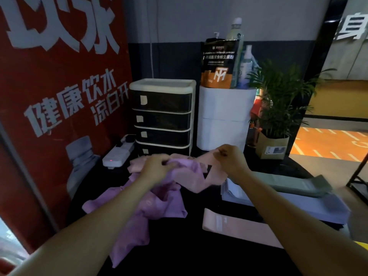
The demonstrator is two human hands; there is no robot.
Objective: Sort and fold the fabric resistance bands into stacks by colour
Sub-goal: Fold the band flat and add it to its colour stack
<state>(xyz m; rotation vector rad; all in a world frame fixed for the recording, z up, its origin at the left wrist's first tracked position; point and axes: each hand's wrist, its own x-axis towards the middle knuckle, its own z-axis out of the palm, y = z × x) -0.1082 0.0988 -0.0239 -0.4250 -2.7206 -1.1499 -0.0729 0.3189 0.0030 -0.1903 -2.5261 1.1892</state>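
Both hands [157,166] [232,159] pinching pink band [201,177].

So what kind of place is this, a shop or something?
Probably a gym or fitness studio. Fabric resistance bands lie heaped on the dark table, a pouch of vitamin powder stands at the back, and a big red sign about drinking water leans beside it.

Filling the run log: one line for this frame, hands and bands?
left hand: grips purple fabric band pile | right hand: pinches pale pink fabric band, lifted | flat pink band: table, front right
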